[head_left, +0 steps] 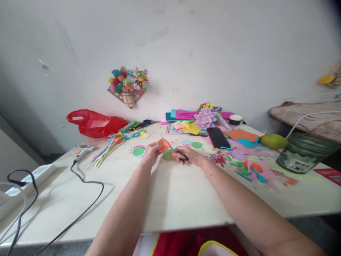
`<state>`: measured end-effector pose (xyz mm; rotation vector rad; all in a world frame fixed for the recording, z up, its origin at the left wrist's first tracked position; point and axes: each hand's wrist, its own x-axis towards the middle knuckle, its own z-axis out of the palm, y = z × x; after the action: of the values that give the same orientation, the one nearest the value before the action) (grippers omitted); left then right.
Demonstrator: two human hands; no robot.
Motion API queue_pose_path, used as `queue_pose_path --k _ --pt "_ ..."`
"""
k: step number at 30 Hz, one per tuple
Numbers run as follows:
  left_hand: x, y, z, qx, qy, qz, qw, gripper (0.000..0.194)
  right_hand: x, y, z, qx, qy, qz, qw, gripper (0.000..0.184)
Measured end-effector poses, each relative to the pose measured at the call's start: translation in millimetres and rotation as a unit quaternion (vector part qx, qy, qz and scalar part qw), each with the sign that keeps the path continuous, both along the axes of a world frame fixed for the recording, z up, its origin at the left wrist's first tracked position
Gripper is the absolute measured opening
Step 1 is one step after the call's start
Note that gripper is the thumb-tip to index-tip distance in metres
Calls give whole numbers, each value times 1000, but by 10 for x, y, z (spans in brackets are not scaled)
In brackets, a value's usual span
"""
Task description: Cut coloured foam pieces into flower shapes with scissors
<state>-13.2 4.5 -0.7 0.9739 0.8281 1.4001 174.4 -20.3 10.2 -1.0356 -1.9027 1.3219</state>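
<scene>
Over the middle of the white table, my left hand (151, 152) pinches an orange foam piece (163, 145). My right hand (189, 155) is closed around the dark handles of a pair of scissors (182, 155), whose blades point up and left along the right side of the orange piece. Whether the blades touch it I cannot tell. Just below them lie green and orange round pieces (168, 155). To the left of my left hand is a green disc with a scalloped, pale and pink border (138, 152). A loose green disc (197, 145) lies beyond my right hand.
A glue gun (84, 152) with a trailing cord and a power strip (32, 181) are at left. Behind are a red plastic bag (97, 122) and thin sticks (109, 151). At right are a phone (217, 138), coloured scraps (262, 170), a green fruit (274, 141) and a glass jar (303, 153).
</scene>
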Motion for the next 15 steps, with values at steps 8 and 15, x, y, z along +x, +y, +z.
queue_pose_path --k 8,15 --pt "3 5 5 -4 -5 8 1000 15 -1 29 -41 -6 23 8 1000 24" --pt "-4 7 -2 -6 -6 8 1000 14 0 19 -35 -2 20 3 1000 25"
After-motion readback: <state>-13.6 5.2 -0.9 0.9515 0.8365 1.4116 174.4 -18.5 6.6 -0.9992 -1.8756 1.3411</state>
